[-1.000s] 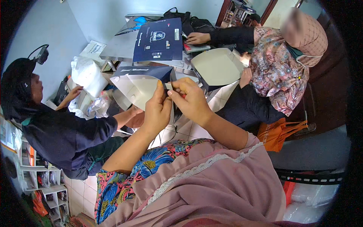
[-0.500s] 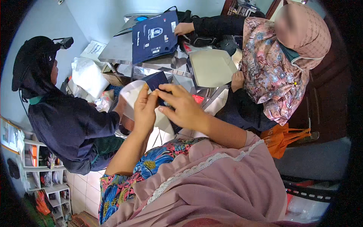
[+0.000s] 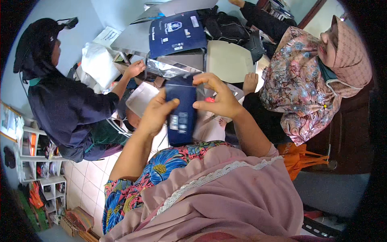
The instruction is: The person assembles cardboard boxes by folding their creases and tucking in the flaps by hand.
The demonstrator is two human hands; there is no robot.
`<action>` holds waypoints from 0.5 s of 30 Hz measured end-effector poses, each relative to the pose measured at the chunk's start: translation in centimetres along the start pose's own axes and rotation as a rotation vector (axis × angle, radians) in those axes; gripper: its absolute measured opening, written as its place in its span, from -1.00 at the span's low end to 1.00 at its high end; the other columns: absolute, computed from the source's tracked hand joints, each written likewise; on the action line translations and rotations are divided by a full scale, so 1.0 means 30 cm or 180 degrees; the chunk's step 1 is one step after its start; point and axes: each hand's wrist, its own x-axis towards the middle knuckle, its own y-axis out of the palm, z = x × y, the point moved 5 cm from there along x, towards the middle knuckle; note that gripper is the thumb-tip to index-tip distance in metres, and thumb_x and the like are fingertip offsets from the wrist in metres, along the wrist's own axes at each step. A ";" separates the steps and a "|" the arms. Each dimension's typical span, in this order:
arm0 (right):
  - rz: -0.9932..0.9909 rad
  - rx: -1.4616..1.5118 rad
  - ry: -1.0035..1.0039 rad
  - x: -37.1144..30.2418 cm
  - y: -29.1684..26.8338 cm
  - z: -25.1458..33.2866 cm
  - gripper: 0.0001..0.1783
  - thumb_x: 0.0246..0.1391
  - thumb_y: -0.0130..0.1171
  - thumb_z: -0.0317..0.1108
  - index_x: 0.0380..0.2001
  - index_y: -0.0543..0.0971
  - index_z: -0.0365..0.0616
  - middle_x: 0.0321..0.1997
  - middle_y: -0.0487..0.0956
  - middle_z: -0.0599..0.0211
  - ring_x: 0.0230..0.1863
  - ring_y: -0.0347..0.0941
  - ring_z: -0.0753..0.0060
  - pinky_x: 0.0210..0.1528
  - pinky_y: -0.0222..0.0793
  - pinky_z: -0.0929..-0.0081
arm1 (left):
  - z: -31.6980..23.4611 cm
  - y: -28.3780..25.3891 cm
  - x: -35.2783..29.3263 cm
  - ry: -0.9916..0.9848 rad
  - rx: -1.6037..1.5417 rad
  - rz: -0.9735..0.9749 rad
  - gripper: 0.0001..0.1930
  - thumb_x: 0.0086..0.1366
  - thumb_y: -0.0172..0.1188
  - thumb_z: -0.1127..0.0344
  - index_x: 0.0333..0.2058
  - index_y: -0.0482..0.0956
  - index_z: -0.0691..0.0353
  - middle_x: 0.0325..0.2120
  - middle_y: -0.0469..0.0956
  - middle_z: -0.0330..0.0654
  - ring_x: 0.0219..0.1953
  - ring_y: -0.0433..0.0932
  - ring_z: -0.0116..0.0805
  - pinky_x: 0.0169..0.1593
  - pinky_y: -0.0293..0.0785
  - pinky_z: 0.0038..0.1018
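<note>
Between my hands stands a navy blue cardboard box [image 3: 182,109] with white print on its face, its right edge smeared by motion. My left hand [image 3: 155,115] grips its left side, the thumb pressed on the printed face. My right hand [image 3: 219,99] is at its upper right, thumb and fingers spread apart, fingertips at the box's edge. Beyond it, a larger navy printed cardboard piece [image 3: 175,34] lies on the metal table [image 3: 131,42]. A cream cardboard piece [image 3: 229,60] is to its right, near a co-worker's hand [image 3: 250,82].
A person in dark clothes [image 3: 68,105] sits at the left, one arm reaching to the table. Another in a floral top [image 3: 298,84] is at the right. White plastic bags [image 3: 98,64], a black bag [image 3: 225,28], an orange bag [image 3: 298,161] and white shelves [image 3: 40,165] surround us.
The navy box has turned so its printed face shows, and my right hand has shifted right with fingers spreading. The larger navy piece now lies on the table, the co-worker's hand gone from it.
</note>
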 end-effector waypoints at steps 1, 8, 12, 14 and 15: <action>-0.0154 -0.0138 -0.0262 0.003 -0.017 0.012 -0.26 -0.24 0.43 -0.24 0.07 0.38 -0.12 0.14 0.35 0.20 0.20 0.24 0.22 0.19 0.15 0.25 | -0.042 -0.011 -0.001 0.0085 -0.0299 0.0218 -0.58 0.18 0.04 0.51 0.05 0.34 0.27 -0.22 0.54 -0.19 -0.21 0.52 -0.47 -0.07 0.44 -0.53; 0.0184 -0.1092 -0.0593 0.022 -0.045 0.097 0.18 -0.50 0.51 -0.17 0.29 0.13 0.00 0.38 0.01 -0.04 0.37 -0.05 -0.15 0.34 -0.06 0.15 | -0.284 -0.075 -0.081 0.0677 0.2011 0.0754 -0.80 -0.17 0.06 0.41 -0.52 0.46 0.43 -0.66 0.38 -0.28 -0.57 0.31 -0.53 -0.50 0.20 -0.54; 0.0854 -0.1384 -0.0929 0.056 0.048 0.131 0.12 -0.42 0.47 -0.04 0.25 0.18 -0.14 0.31 0.17 0.00 0.32 0.07 -0.05 0.30 0.00 0.21 | -0.343 -0.165 -0.085 0.1656 0.2515 0.1002 -0.66 -0.22 0.11 0.18 -0.57 0.44 0.41 -0.70 0.39 -0.13 -0.67 0.37 -0.30 -0.55 0.21 -0.46; 0.1436 0.0027 -0.0359 0.080 0.076 0.105 0.05 -0.39 0.48 -0.08 0.21 0.24 -0.17 0.20 0.32 0.03 0.21 0.25 0.04 0.23 0.13 0.26 | -0.352 -0.233 -0.060 0.1944 0.2107 0.0693 -0.61 -0.22 0.09 0.12 -0.58 0.44 0.43 -0.70 0.42 -0.11 -0.67 0.41 -0.29 -0.56 0.23 -0.45; 0.1253 0.0288 -0.0352 0.089 0.057 0.105 -0.12 -0.34 0.46 -0.18 0.12 0.36 -0.21 0.05 0.45 0.07 0.06 0.40 0.14 0.11 0.27 0.36 | -0.353 -0.254 -0.054 0.1874 0.2174 0.0541 -0.55 -0.20 0.08 0.05 -0.56 0.45 0.45 -0.69 0.44 -0.09 -0.66 0.43 -0.29 -0.54 0.24 -0.46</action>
